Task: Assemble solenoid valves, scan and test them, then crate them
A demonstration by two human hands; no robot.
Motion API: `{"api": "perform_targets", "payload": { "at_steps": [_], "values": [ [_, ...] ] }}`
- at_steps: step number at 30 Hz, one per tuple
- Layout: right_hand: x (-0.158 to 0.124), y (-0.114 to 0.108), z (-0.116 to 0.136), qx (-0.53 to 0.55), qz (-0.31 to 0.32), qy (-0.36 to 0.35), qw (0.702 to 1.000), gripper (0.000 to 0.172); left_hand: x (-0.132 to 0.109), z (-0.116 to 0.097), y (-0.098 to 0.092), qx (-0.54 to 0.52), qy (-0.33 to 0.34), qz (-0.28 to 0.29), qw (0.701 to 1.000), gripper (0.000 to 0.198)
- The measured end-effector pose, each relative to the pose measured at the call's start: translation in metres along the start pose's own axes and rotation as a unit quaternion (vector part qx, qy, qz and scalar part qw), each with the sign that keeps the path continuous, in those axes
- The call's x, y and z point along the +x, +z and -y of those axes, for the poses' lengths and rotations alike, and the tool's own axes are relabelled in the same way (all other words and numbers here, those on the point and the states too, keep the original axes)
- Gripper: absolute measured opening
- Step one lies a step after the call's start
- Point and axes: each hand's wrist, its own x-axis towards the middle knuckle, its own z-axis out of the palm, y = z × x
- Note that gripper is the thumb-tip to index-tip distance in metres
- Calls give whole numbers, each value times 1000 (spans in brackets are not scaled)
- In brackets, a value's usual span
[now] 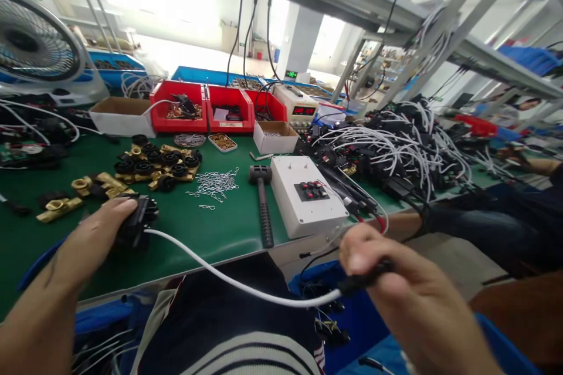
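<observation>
Hands well apart here: the left hand (94,234) is wrapped around a black housing (138,219), and the right hand (396,287) pinches a black plug (365,282) between thumb and fingers. A white cable (229,278) sags between the two, joining housing to plug. Take the white control box (303,199) on the green surface (220,234) as the marker: the housing sits well to its left, low over the surface edge, while the plug hangs in front of it, off the edge. Just left of the box lies a black mallet (263,205), then a scatter of wire clips (215,182), and further left a cluster of brass fittings (149,164). Right of the box sprawls a tangle of white leads (396,146). Behind it, red bins (206,106).
</observation>
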Motion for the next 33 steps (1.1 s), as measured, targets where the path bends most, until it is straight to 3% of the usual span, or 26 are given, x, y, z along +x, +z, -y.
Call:
{"api": "perform_targets", "payload": {
  "at_steps": [3,4,5,7,9,10,11,12,13,15,17,19,21,25,27,30,33],
  "values": [
    [-9,24,-26,75,64,133,986,27,8,-14,6,165,35,93,981,68],
    [-12,31,-34,104,81,172,976,28,3,-24,10,203,78,106,970,69],
    [-15,38,-40,129,94,203,966,29,-5,-36,16,217,125,81,965,69],
    [-19,50,-48,166,104,237,951,31,-32,-62,30,163,178,38,970,60],
    [-20,59,-51,190,92,234,949,31,-68,-88,45,22,176,81,981,55],
    [-20,61,-52,197,85,224,951,31,-86,-99,51,-29,160,168,972,47],
    [-18,61,-53,200,76,209,954,33,-102,-108,57,-85,156,278,944,40],
    [-17,58,-56,195,58,195,960,37,-115,-116,62,-124,148,345,919,37],
    [-15,52,-62,180,23,182,966,42,-125,-121,65,-141,143,344,917,35],
    [-12,35,-81,113,-113,169,973,52,-135,-126,68,-155,144,304,929,30],
    [-10,13,-110,25,-271,176,946,60,-135,-126,66,-159,155,237,946,22],
    [-9,-6,-144,-11,-323,196,926,73,-133,-126,63,-173,174,191,950,19],
    [-10,-16,-178,-18,-306,232,923,75,-133,-127,59,-183,199,165,948,19],
    [-13,-6,-228,-16,-185,322,928,30,-136,-132,55,-194,191,150,950,19],
    [-16,8,-242,-19,-126,350,928,24,-138,-133,53,-209,160,145,954,15],
    [-20,29,-245,-19,-63,357,932,24,-137,-134,50,-203,143,140,959,10],
    [-23,41,-223,-2,-39,321,946,28,-134,-135,46,-178,157,134,962,11]
  ]
}}
